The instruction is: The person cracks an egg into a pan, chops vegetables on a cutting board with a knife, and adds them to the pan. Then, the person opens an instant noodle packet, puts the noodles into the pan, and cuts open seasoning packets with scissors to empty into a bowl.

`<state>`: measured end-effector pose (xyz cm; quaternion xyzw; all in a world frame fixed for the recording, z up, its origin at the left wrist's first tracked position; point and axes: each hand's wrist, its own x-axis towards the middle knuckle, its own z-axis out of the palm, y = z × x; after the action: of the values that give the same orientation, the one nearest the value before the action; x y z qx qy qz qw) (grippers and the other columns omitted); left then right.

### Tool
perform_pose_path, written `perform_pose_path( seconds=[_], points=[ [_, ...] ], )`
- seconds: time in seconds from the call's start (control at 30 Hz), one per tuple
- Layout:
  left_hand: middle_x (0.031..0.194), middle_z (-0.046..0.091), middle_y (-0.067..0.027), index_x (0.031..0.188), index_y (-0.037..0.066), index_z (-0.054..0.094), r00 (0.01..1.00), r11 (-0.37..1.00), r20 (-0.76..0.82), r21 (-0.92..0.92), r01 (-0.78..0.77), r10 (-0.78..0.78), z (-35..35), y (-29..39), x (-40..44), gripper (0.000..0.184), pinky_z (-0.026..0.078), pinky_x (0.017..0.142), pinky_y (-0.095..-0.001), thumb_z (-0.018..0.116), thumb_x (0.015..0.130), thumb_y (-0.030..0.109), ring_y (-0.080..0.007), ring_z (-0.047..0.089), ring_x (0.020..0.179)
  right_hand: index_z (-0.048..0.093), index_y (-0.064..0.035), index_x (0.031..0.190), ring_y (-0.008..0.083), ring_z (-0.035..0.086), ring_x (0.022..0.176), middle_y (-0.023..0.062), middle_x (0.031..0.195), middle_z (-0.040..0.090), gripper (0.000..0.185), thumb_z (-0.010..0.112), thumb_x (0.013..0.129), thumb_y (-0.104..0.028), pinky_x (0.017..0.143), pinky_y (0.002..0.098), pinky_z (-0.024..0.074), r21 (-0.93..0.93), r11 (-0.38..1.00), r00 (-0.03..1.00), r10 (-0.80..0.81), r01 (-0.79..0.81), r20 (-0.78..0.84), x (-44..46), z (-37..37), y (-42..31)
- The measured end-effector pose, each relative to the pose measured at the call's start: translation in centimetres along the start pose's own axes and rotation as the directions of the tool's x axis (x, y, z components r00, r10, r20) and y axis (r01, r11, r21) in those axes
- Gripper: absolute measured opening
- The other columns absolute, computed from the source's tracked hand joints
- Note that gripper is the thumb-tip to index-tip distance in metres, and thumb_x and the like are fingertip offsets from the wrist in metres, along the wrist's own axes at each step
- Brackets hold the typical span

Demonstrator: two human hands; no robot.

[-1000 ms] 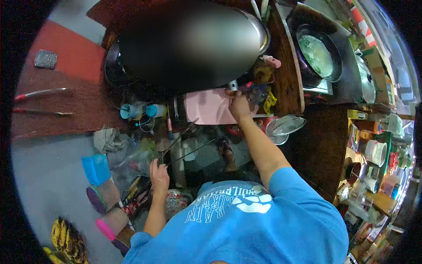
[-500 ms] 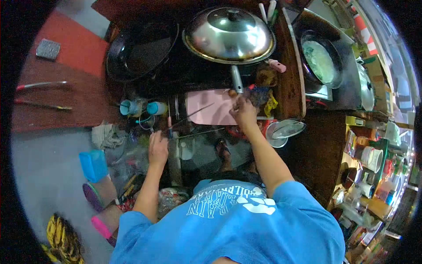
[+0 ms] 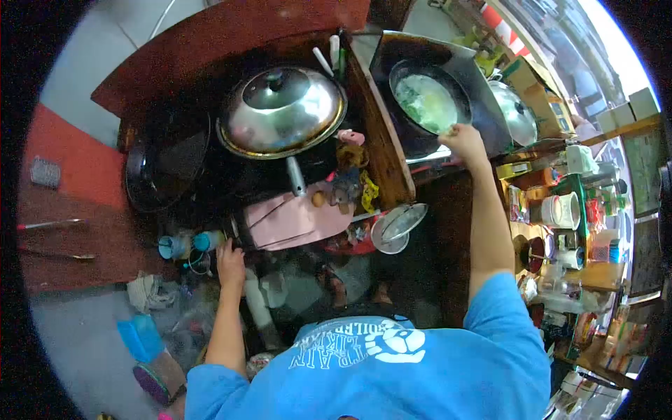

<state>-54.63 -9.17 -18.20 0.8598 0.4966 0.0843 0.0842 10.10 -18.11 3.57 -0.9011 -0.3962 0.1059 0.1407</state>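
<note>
My left hand (image 3: pixel 230 264) is closed around the near end of a pair of long thin tongs (image 3: pixel 285 240). Their two arms spread apart over a pink cutting board (image 3: pixel 301 222). Out to the right, my right hand (image 3: pixel 465 145) is over the near rim of a dark pan (image 3: pixel 462 105), fingers pinched together. What they hold, if anything, is too small to make out. Inside the pan lies a pale, greenish-white food (image 3: pixel 428 101). A small round brownish thing (image 3: pixel 318 199) rests on the board.
A wok with a domed steel lid (image 3: pixel 280 115) stands left of a wooden divider (image 3: pixel 381 115). Farther left is another dark pan (image 3: pixel 164 161). Blue-topped containers (image 3: pixel 175 246) sit beside my left hand. A white tub (image 3: pixel 390 234) is right of the board; crowded shelves (image 3: pixel 560 231) line the right.
My right hand has gone from the cutting board to the pan on the right. The view has swung right, while my left hand keeps the tongs over the board.
</note>
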Motion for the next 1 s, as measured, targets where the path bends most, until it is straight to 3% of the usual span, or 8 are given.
perform_pose_path(
  seconds=[0.13, 0.27, 0.37, 0.5, 0.7, 0.77, 0.83, 1.0],
  points=[
    [0.138, 0.053, -0.0199, 0.106, 0.001, 0.068, 0.996, 0.995, 0.078, 0.093, 0.037, -0.044, 0.4, 0.3, 0.0, 0.024, 0.037, 0.110, -0.0480, 0.066, 0.083, 0.009, -0.0424, 0.044, 0.129, 0.069, 0.0018, 0.103, 0.0360, 0.070, 0.091, 0.0245, 0.097, 0.070, 0.055, 0.075, 0.068, -0.041, 0.083, 0.0420, 0.0544, -0.018, 0.997, 0.995, 0.074, -0.073, 0.068, 9.6, 1.4, 3.6],
    [0.146, 0.044, -0.0196, 0.115, 0.001, 0.064, 0.987, 0.984, 0.083, 0.127, 0.128, -0.139, -0.6, 2.0, 0.3, 0.033, 0.033, 0.114, -0.0477, 0.065, 0.083, 0.007, -0.0405, 0.039, 0.134, 0.066, -0.0003, 0.113, 0.0372, 0.066, 0.102, 0.0252, 0.107, 0.068, 0.056, 0.075, 0.074, -0.040, 0.089, 0.0409, 0.0512, -0.179, 0.974, 0.943, -0.186, 0.140, -0.275, 12.2, 2.9, 5.3],
    [0.141, 0.046, -0.0247, 0.129, 0.000, 0.055, 0.978, 0.996, -0.192, 0.017, 0.084, -0.079, -1.8, 8.9, 2.2, 0.046, 0.037, 0.108, -0.0497, 0.057, 0.084, 0.009, -0.0418, 0.044, 0.128, 0.066, -0.0011, 0.104, 0.0361, 0.067, 0.100, 0.0205, 0.106, 0.069, 0.041, 0.069, 0.081, -0.036, 0.086, 0.0432, 0.0528, -0.061, 0.981, 0.879, -0.191, 0.182, -0.436, 3.8, 1.4, 1.9],
    [0.147, 0.040, -0.0186, 0.140, 0.003, 0.044, 0.977, 0.969, 0.068, -0.163, -0.187, 0.200, 4.7, 21.4, 7.6, 0.054, 0.041, 0.103, -0.0479, 0.058, 0.090, 0.021, -0.0401, 0.045, 0.127, 0.069, -0.0011, 0.088, 0.0252, 0.069, 0.070, 0.0134, 0.080, 0.070, 0.017, 0.066, 0.089, -0.018, 0.066, 0.0333, 0.0525, 0.257, 0.936, 0.868, -0.091, 0.242, -0.488, -14.6, 2.8, 0.3],
    [0.141, 0.044, -0.0221, 0.137, -0.001, 0.044, 0.968, 0.976, 0.218, -0.204, -0.075, 0.121, 10.1, 23.6, 12.7, 0.052, 0.037, 0.109, -0.0473, 0.056, 0.091, 0.020, -0.0410, 0.045, 0.128, 0.071, -0.0010, 0.083, 0.0288, 0.070, 0.067, 0.0171, 0.077, 0.070, 0.022, 0.069, 0.084, -0.023, 0.064, 0.0366, 0.0537, 0.172, 0.946, 0.961, 0.272, -0.275, 0.043, -32.5, 10.3, 8.7],
    [0.134, 0.049, -0.0225, 0.130, -0.004, 0.049, 0.988, 0.959, -0.109, -0.252, -0.130, 0.105, 13.2, 22.7, 13.1, 0.043, 0.038, 0.108, -0.0454, 0.053, 0.092, 0.016, -0.0422, 0.046, 0.125, 0.072, -0.0010, 0.085, 0.0297, 0.071, 0.069, 0.0187, 0.078, 0.070, 0.023, 0.068, 0.083, -0.024, 0.066, 0.0378, 0.0551, 0.145, 0.936, 0.941, 0.295, -0.319, 0.165, -36.0, 11.2, 9.7],
    [0.129, 0.052, -0.0236, 0.122, -0.005, 0.053, 0.997, 0.920, -0.055, -0.385, -0.077, 0.061, 11.4, 24.0, 14.1, 0.034, 0.040, 0.107, -0.0429, 0.048, 0.093, 0.011, -0.0430, 0.050, 0.121, 0.072, -0.0001, 0.086, 0.0300, 0.071, 0.071, 0.0190, 0.079, 0.071, 0.024, 0.067, 0.083, -0.023, 0.068, 0.0378, 0.0562, 0.147, 0.897, 0.881, 0.359, -0.417, 0.308, -37.8, 11.3, 10.4],
    [0.118, 0.058, -0.0241, 0.120, -0.003, 0.053, 0.983, 0.685, 0.130, -0.706, 0.182, -0.127, 10.0, 24.6, 15.3, 0.033, 0.045, 0.096, -0.0440, 0.052, 0.087, 0.001, -0.0419, 0.055, 0.111, 0.072, -0.0005, 0.090, 0.0331, 0.071, 0.079, 0.0188, 0.086, 0.072, 0.024, 0.066, 0.083, -0.022, 0.073, 0.0391, 0.0563, 0.199, 0.873, 0.880, 0.387, -0.446, 0.276, -38.9, 12.0, 12.3]
  ],
)
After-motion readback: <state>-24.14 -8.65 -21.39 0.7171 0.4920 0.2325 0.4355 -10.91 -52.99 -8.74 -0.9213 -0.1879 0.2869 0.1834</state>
